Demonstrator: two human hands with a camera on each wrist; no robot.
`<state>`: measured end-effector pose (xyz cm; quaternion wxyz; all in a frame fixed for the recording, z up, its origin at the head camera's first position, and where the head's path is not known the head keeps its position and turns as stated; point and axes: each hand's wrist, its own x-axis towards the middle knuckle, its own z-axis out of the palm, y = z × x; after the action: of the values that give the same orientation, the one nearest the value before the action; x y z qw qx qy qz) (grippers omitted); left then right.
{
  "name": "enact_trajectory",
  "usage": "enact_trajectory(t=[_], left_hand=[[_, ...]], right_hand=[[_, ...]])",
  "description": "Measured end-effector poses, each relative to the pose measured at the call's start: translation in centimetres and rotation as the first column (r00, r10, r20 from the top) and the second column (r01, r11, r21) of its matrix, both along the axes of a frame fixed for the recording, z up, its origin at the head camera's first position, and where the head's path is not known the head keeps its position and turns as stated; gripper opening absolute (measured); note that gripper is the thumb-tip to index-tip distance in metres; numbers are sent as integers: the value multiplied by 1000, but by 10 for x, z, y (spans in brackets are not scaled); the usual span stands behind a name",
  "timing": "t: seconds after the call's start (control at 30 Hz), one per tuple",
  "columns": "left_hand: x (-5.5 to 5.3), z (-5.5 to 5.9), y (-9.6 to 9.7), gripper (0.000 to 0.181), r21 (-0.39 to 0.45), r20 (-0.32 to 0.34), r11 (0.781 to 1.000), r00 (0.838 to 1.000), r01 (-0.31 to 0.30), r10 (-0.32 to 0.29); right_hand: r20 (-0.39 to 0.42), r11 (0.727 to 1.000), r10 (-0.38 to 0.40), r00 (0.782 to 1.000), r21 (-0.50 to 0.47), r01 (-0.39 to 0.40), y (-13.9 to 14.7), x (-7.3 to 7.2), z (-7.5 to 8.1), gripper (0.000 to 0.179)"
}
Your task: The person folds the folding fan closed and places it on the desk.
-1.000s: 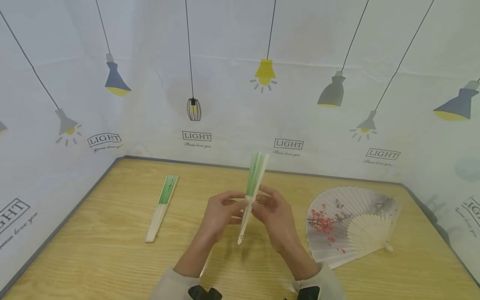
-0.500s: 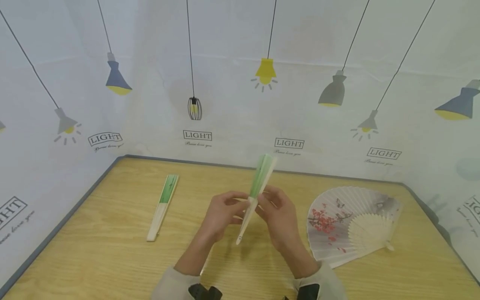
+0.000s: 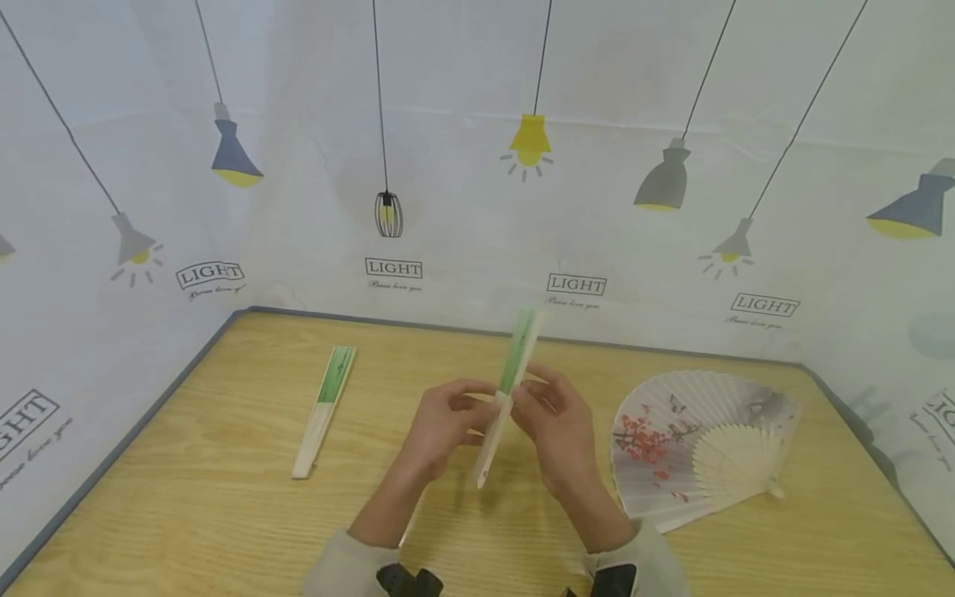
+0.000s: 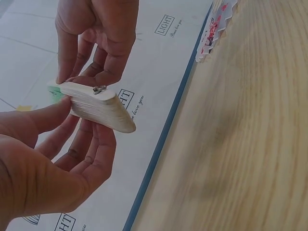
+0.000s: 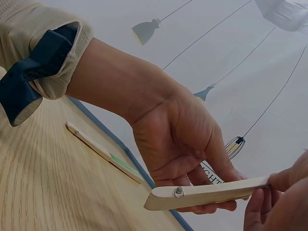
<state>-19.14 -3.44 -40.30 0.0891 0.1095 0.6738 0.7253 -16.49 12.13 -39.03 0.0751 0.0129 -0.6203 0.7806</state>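
Note:
A folded hand fan [image 3: 516, 356], green at the top with pale wooden ribs, is held up at a slant over the table in the head view. My left hand [image 3: 450, 419] pinches it near mid-length between thumb and fingers. From the other side my right hand [image 3: 558, 427] pinches it, its thumb by the lower end of the green part. In the left wrist view, the stacked rib ends [image 4: 103, 108] point toward the camera, with a metal rivet [image 4: 99, 89] on top. The right wrist view shows the fan's wooden end [image 5: 163, 198] below the left palm.
Another folded green fan [image 3: 324, 414] lies on the wooden table [image 3: 194, 497] left of the hands. An open fan [image 3: 664, 448] with red blossoms and pale ribs rests at the right. A white lamp-print sheet [image 3: 462, 149] rises behind the table's dark edge.
The held fan's slightly spread top has come together into a flatter stack, and its upper end has shifted right. My right hand has moved a little right; the left hand stays nearly in place.

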Motion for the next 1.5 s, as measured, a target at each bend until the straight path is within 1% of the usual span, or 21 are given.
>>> enact_trajectory(t=[0.13,0.23,0.3,0.4,0.47,0.57,0.67,0.73,0.8,0.9,1.0,1.07,1.17,1.23,1.33,1.43,1.5], left_hand=[[0,-2,0,29,14,3,1000,1000,-11,11],[0,-2,0,29,17,11,999,999,-34,34],[0,-2,-2,28,3,13,998,998,-56,56],[-1,0,-5,27,-20,15,996,996,-92,92],[-2,0,-8,26,-27,18,993,994,-112,112],[-3,-1,-15,27,-19,39,992,992,-122,122],[-3,-3,-24,29,-24,53,991,990,-132,133],[-4,-4,-32,29,-46,56,988,987,-145,148],[-5,-5,-41,29,-81,46,981,983,-174,178],[-7,-8,-54,28,-130,27,964,971,-232,237],[-10,-13,-65,28,-151,25,944,953,-295,302],[-12,-18,-71,28,-161,37,930,940,-330,340],[-15,-24,-79,29,-173,76,912,918,-371,388],[-16,-27,-83,29,-185,102,902,905,-390,412],[-17,-30,-89,31,-193,134,894,892,-404,432],[-18,-32,-94,31,-227,137,878,879,-421,457],[-18,-34,-97,30,-253,126,864,871,-435,475]], right_hand=[[7,1000,-10,1000,4,10,0,2,1,36],[0,1000,-19,1000,-1,19,-2,2,1,38],[-17,1000,-13,1000,-4,13,-5,2,0,39],[-52,1000,15,999,-25,-16,-9,1,-3,39],[-70,999,43,997,-22,-44,-12,1,-6,40],[-81,997,80,993,21,-79,-18,1,-11,44],[-61,992,114,992,62,-110,-27,-1,-16,47],[-39,989,129,991,84,-126,-33,-2,-19,49],[-22,986,144,989,90,-142,-41,-4,-22,50],[-13,982,156,988,106,-154,-54,-6,-27,49],[-19,986,140,990,96,-137,-69,-8,-33,44],[-26,989,129,991,82,-126,-77,-10,-37,41],[-44,990,135,990,56,-133,-89,-13,-44,39],[-51,989,147,988,41,-145,-95,-15,-49,39],[-40,988,154,987,26,-153,-104,-16,-57,40],[-20,985,175,984,5,-175,-110,-16,-64,41],[-25,980,200,979,-6,-200,-114,-15,-68,41]])
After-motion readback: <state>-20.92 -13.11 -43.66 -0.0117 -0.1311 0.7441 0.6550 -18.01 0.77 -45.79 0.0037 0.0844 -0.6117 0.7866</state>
